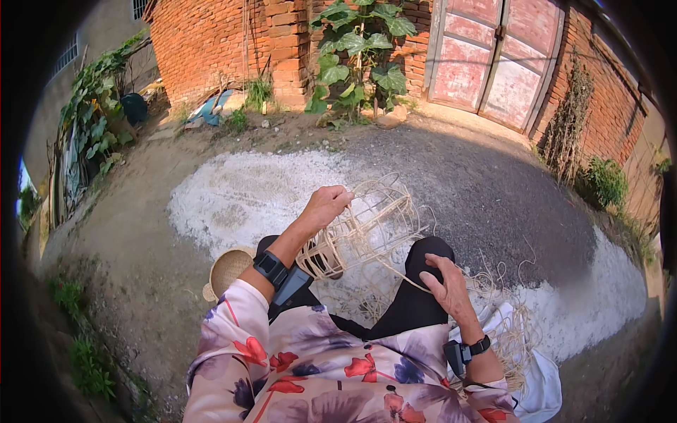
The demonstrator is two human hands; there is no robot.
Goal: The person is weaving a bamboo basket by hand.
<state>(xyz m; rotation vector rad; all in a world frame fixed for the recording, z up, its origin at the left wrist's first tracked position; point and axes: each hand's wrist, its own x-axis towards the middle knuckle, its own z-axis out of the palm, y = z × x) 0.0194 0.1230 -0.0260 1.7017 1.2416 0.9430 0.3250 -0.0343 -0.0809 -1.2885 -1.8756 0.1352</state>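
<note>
An open-work basket frame of pale cane lies tilted over my lap, its ring-shaped end pointing away to the right. My left hand grips its upper left edge, fingers closed round the cane. A loose cane strand runs from the frame's underside to my right hand, which is beside my right knee. The thumb and forefinger there are bent with a gap between them; the strand passes into the hand by the thumb, and the other fingers are partly hidden.
A round woven basket stands left of my legs. Loose cane lies on a white sack at my right, with more strands by my feet. Ahead are a leafy climbing plant, brick walls and a faded red double door.
</note>
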